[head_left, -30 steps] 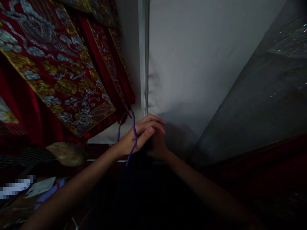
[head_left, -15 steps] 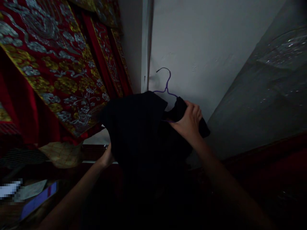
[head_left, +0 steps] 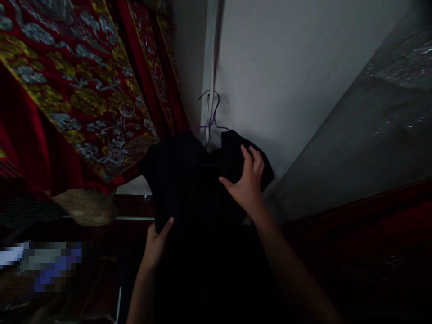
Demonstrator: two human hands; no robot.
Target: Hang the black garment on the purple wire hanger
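Beside the embroidered red cloth point(head_left: 97, 90), the dark garment point(head_left: 182, 189) drapes over both ends of the purple hanger point(head_left: 214, 121). A lopsided downward tug could slide a shoulder off one end; whether the hook catches on anything, I cannot tell, and if unsupported it may drop. The right hand point(head_left: 248, 180) rests half open on the garment's shoulder, thumb and fingers apart. The left hand point(head_left: 155, 243) lays its thumb on the side edge; hidden fingers conceal its grip.
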